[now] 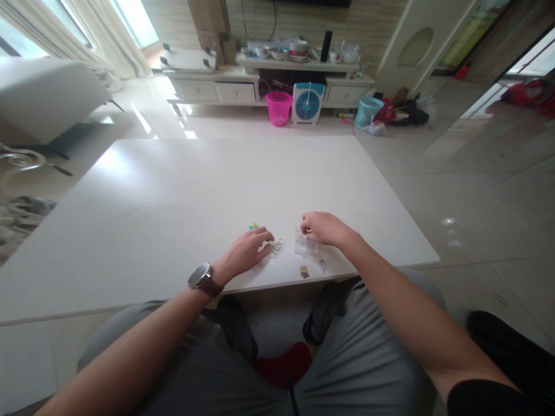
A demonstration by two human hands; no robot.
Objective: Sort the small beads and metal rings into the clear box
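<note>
My left hand (248, 251), with a watch on its wrist, rests low over the table with fingers bent around the near side of a small heap of thin pale loops (276, 248); some strands lie between thumb and fingertips. My right hand (324, 227) is closed above a small clear plastic box (306, 247), its fingertips pinched at the box's far right part. What they pinch is too small to make out. A small yellow and blue cartoon figure (304, 271) and a small key-shaped piece (322, 266) lie near the table edge. Beyond my left hand is a small green and yellow thing (253, 226).
The white table (208, 185) reaches forward from my knees. Past it stand a pink basket (278, 108), a blue and white fan (307, 103) and a light blue basket (368, 111) by a low cabinet (236, 92) with dishes on top. A pale sofa (47, 98) is at the left.
</note>
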